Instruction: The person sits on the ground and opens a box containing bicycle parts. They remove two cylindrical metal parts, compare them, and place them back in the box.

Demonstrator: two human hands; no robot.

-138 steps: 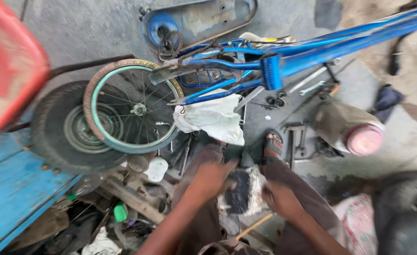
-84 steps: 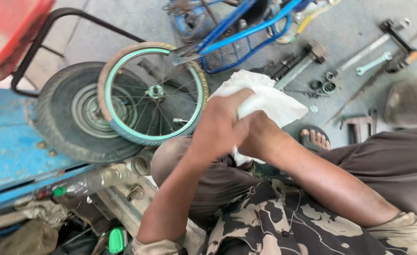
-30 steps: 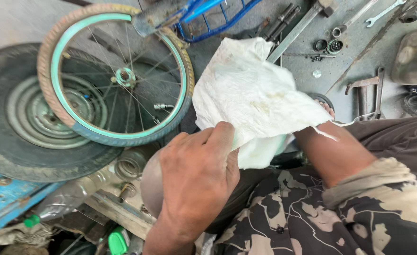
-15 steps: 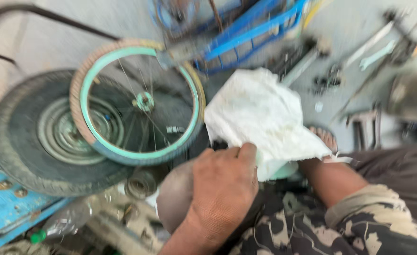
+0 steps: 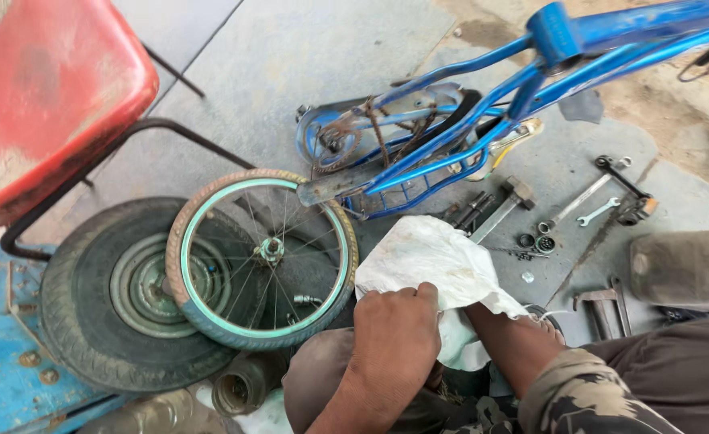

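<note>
Left hand clamps white rag, right hand hidden under it, grip unclear — keep cloth bunched tight w/ firm wiping pressure.

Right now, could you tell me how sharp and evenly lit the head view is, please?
Head view: sharp across the middle, with the spokes of the small wheel and the wrenches crisp; soft, even daylight, only faint shadows and no glare; the red seat at the top left edge looks stretched; the left hand holds the white cloth, and the right hand is hidden under it.
</note>
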